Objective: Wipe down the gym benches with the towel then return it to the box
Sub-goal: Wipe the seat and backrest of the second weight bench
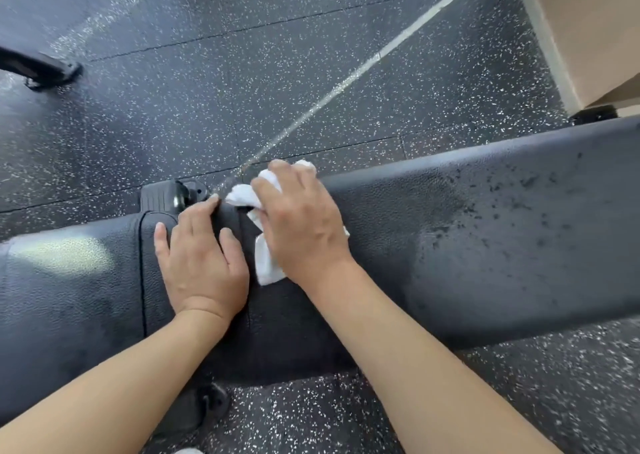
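A black padded gym bench [485, 245] runs across the view from left to right, its right part speckled with dark wet marks. My right hand [304, 225] lies on a white towel [265, 263] and presses it onto the pad near the gap between the seat and back sections. The towel sticks out above and below the hand. My left hand [201, 256] rests flat on the seat pad just left of that gap, fingers spread and straight, holding nothing.
The floor [207, 107] is dark speckled rubber with a pale line [381, 55] crossing it diagonally. A bench foot [173, 197] shows beyond the left hand, another black equipment foot [52, 72] lies at the far left, and a beige wall [588, 30] rises at the upper right.
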The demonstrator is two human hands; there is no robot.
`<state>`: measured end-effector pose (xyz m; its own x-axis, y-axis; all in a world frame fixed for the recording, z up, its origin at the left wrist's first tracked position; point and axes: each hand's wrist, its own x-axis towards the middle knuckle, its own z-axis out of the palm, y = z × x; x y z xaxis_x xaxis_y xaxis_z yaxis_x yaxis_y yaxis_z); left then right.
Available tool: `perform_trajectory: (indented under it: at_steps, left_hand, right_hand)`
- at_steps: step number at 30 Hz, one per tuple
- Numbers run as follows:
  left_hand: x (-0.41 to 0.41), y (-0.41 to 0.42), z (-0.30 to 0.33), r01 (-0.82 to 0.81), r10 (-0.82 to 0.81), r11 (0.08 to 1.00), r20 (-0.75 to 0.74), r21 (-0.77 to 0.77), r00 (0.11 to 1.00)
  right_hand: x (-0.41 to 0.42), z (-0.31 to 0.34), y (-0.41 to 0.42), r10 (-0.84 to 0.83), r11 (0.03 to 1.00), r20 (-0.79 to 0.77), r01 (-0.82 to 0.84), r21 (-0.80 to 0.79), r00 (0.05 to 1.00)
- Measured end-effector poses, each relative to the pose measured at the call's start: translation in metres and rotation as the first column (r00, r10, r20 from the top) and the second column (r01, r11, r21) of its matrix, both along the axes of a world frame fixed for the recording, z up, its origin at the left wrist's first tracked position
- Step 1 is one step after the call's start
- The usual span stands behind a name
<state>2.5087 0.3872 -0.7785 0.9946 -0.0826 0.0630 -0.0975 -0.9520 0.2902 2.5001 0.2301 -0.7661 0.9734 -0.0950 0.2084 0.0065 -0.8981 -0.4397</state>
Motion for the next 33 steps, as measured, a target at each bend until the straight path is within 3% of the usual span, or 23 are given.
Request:
perform_trajectory:
  at_steps: [5, 9, 14, 17, 20, 26, 33]
  left_hand:
    - [-0.001, -0.002, 0.002, 0.004, -0.004, 1.0, 0.011, -0.031, 1.0]
    - [-0.001, -0.002, 0.002, 0.01, -0.01, 0.999, 0.002, -0.043, 1.0]
    - [0.0, -0.001, 0.002, 0.002, -0.002, 0.999, -0.003, -0.046, 1.0]
    - [-0.001, -0.002, 0.002, 0.005, -0.005, 0.999, 0.009, -0.042, 1.0]
    - [-0.001, -0.003, 0.001, 0.02, -0.02, 0.999, 0.021, -0.032, 1.0]
    - [-0.002, -0.005, 0.003, -0.013, 0.014, 0.999, 0.031, -0.036, 0.999]
    - [-0.003, -0.005, 0.008, -0.03, 0.029, 0.998, -0.006, -0.062, 1.0]
  right_hand:
    - [-0.11, 0.006, -0.099, -0.206, 0.978, -0.001, 0.206, -0.043, 0.979]
    - [-0.157, 0.003, -0.065, -0.303, 0.953, -0.027, 0.302, -0.015, 0.953]
    - [-0.148, -0.005, 0.052, -0.011, 0.995, 0.092, 0.002, 0.103, 0.996]
    - [-0.148, -0.007, 0.048, 0.082, 0.988, 0.073, -0.09, 0.121, 0.994]
    - [-0.166, -0.012, -0.008, 0.062, 0.995, 0.073, -0.067, 0.073, 0.995]
    - [-0.203, -0.012, -0.141, -0.149, 0.989, 0.086, 0.15, -0.004, 0.985]
    - [-0.169, -0.002, -0.106, 0.002, 1.0, 0.009, -0.002, -0.016, 1.0]
